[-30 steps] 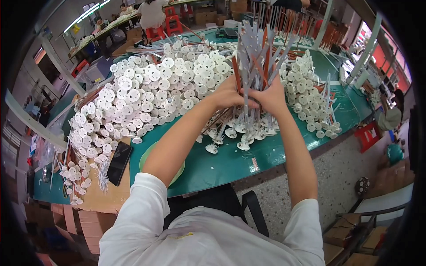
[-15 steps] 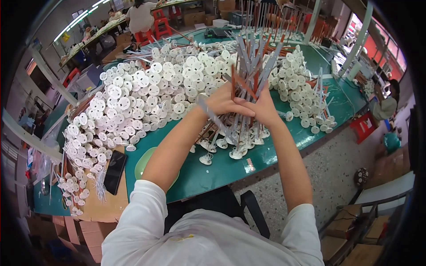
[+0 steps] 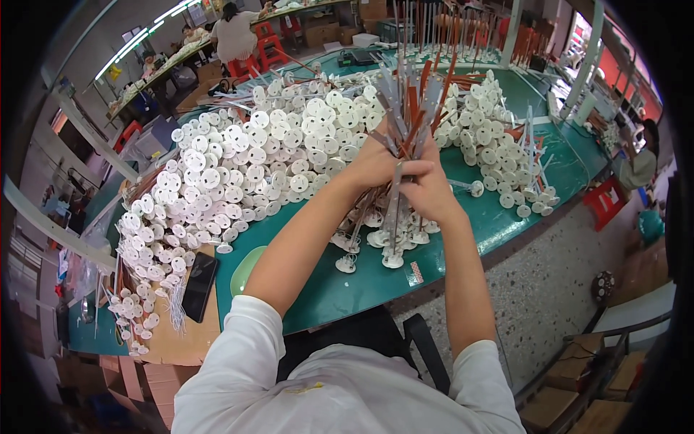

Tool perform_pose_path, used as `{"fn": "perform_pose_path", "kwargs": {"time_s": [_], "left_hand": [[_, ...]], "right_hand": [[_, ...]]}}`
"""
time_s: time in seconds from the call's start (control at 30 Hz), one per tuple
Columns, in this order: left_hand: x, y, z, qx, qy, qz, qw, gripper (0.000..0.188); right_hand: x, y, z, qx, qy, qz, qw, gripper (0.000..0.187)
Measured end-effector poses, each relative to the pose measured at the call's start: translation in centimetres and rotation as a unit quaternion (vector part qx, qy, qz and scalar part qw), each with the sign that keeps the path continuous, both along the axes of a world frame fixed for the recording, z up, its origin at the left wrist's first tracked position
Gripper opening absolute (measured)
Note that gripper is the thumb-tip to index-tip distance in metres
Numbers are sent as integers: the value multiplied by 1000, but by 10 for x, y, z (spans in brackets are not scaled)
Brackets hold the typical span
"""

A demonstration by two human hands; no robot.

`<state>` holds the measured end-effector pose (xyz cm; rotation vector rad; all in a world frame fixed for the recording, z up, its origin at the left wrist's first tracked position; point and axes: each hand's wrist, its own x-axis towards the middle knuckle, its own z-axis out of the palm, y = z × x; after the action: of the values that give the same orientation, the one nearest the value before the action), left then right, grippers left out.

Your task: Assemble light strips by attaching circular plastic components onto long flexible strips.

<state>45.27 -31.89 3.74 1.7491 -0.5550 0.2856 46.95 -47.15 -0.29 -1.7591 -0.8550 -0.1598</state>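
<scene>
Both my hands are wrapped round an upright bundle of thin grey and orange-brown strips (image 3: 412, 108) over the green table. My left hand (image 3: 372, 163) grips it from the left, its fingers partly hidden behind the strips. My right hand (image 3: 431, 189) closes on it from the right, its fingers crossing the front of the bundle. One grey strip (image 3: 394, 206) hangs down the near side by my right fingers. Under my hands, white round discs (image 3: 394, 239) with pale wires sit at the lower ends of the strips.
A large heap of white discs (image 3: 253, 155) on strips covers the table's left; a smaller pile (image 3: 499, 159) lies right. Nearer me are a black phone (image 3: 199, 288) on cardboard and a green bowl (image 3: 246, 271), partly behind my left forearm. The green table (image 3: 340, 289) ends before a black chair (image 3: 347, 334).
My right fingers have shifted across the bundle's front. A grey strip that slanted out to the left now hangs steeply by them. The view has shifted slightly.
</scene>
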Motion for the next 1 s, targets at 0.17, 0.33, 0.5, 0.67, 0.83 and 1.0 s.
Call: {"fn": "perform_pose_path", "kwargs": {"time_s": [0.17, 0.33, 0.5, 0.67, 0.83, 1.0], "left_hand": [[-8, 4, 9, 37, -7, 45, 998, 47], [3, 18, 0, 70, 87, 16, 994, 50], [6, 12, -6, 57, 85, 54, 993, 42], [8, 17, -7, 52, 104, 49, 992, 51], [-1, 10, 4, 20, 190, 91, 977, 66], [-8, 11, 10, 2, 186, 67, 980, 70]], "right_hand": [[-17, -11, 10, -67, -102, -41, 992, 109], [-26, -36, 18, 187, 134, 129, 965, 118], [15, -91, -13, -170, -198, -138, 955, 70], [38, -97, -18, -372, -186, -127, 900, 16], [41, -131, -11, -417, -137, -162, 884, 14], [25, -189, -6, -397, -163, -228, 874, 14]]}}
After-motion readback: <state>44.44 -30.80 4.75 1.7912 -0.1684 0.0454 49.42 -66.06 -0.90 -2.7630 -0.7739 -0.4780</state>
